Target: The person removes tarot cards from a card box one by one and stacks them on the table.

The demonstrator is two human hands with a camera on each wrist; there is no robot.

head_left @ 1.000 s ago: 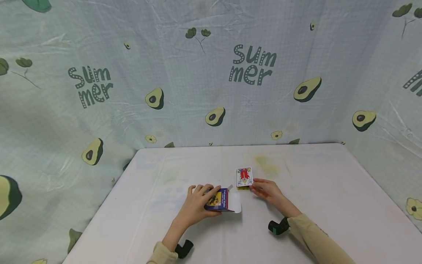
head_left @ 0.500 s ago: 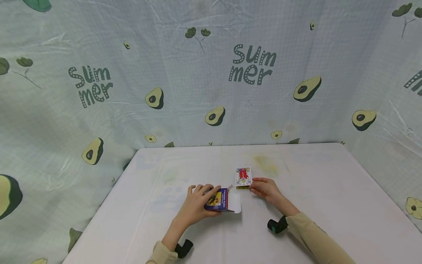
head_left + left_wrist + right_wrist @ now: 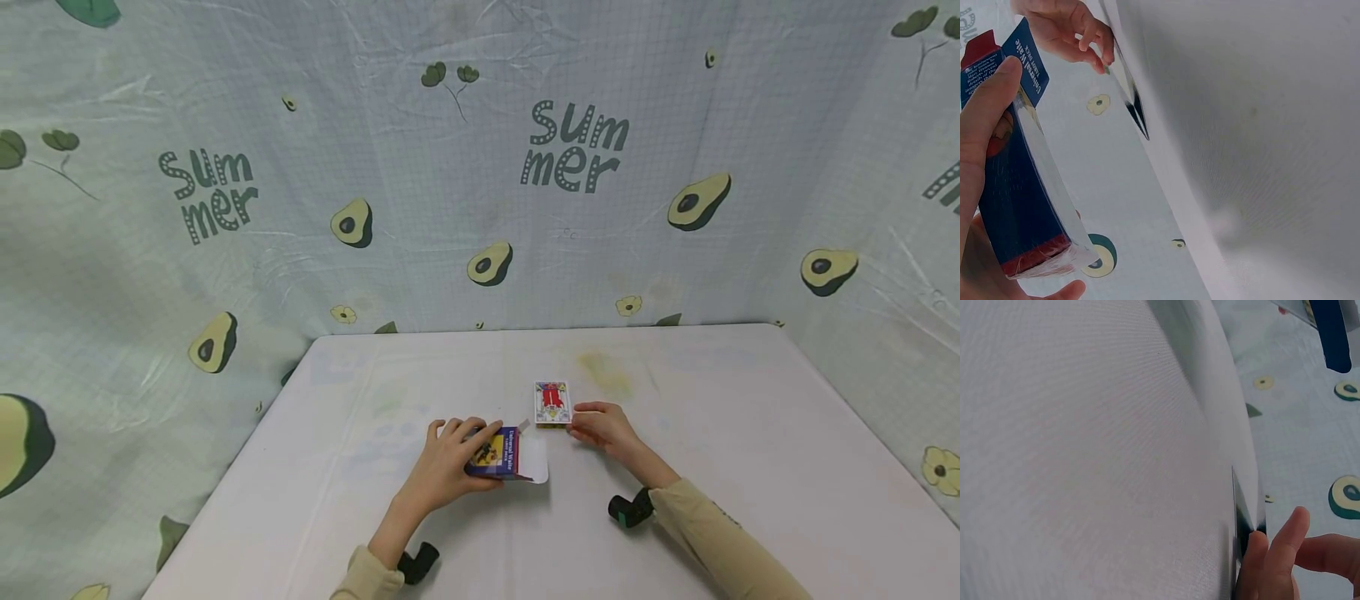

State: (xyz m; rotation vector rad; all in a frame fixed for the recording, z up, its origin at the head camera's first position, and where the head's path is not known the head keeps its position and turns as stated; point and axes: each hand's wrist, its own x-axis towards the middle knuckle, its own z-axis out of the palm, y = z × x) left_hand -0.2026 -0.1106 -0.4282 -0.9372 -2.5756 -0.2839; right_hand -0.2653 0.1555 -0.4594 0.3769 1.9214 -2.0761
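Note:
My left hand (image 3: 442, 471) grips a blue tarot deck box (image 3: 504, 454) with fingers over its top; the left wrist view shows the thumb (image 3: 1000, 100) along its side. Its white end flap (image 3: 534, 460) hangs open toward the right. Right of the box, a white-bordered card with a red picture (image 3: 552, 400) lies at a slight tilt, a thin yellow strip showing under its near edge. My right hand (image 3: 609, 433) pinches that card at its near right corner. From the side, a narrow dark gap shows under the card (image 3: 1127, 84).
A white-covered table (image 3: 390, 383) carries everything, with a yellowish stain (image 3: 606, 373) behind the card. An avocado-print curtain (image 3: 420, 175) stands behind and at both sides. Black wrist cameras (image 3: 630, 508) sit under both forearms. Beige sleeves cover the arms.
The red-pictured card has shifted slightly left and down, so less of the yellow strip beneath it shows. The right hand moved very slightly with it. Left hand and box stay still.

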